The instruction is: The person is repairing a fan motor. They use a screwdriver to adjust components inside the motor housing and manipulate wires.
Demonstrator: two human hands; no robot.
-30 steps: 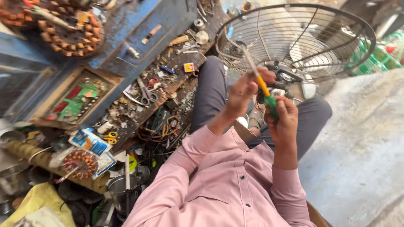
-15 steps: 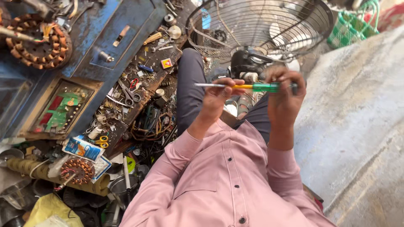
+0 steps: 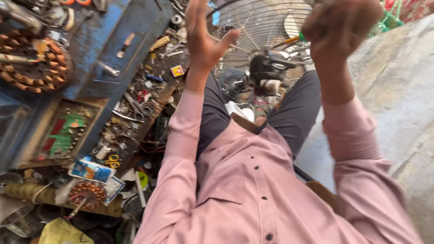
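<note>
Now I see my right hand [image 3: 341,27] raised above the fan cage [image 3: 266,27], fingers closed around a screwdriver [image 3: 293,39] whose shaft points left over the cage. My left hand [image 3: 203,34] is open, empty, just left of the cage.

Left hand [image 3: 204,38]: fingertips cut off by the top edge. Right hand [image 3: 341,27]: motion-blurred, its grip unclear. Screwdriver [image 3: 289,40]: handle mostly hidden behind that hand. Fan guard [image 3: 257,27]: upper rim out of frame.
</note>
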